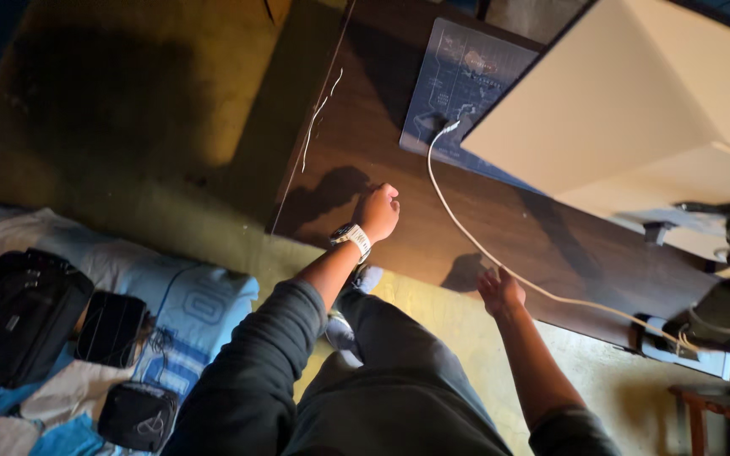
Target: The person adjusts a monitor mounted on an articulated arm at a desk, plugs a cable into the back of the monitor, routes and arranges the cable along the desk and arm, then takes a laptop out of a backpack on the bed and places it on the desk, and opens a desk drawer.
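My left hand (pixel 378 210), with a white-strapped watch (pixel 352 238) on the wrist, is closed in a fist and rests on the dark wooden table (pixel 356 152) near its front edge. My right hand (pixel 500 291) sits at the table's front edge with fingers on the surface, right beside a white cable (pixel 466 232) that runs across the tabletop. Whether the right hand pinches the cable is unclear. Both arms wear dark sleeves pushed up.
A blue patterned mat (pixel 458 80) lies on the table's far side, partly under a large cream-white box-like object (pixel 635 110). A thin white cord (pixel 316 118) lies near the table's left edge. Black bags (pixel 19 312) rest on a blue-and-white cloth (pixel 204 304) at left. A power strip (pixel 686 346) sits at right.
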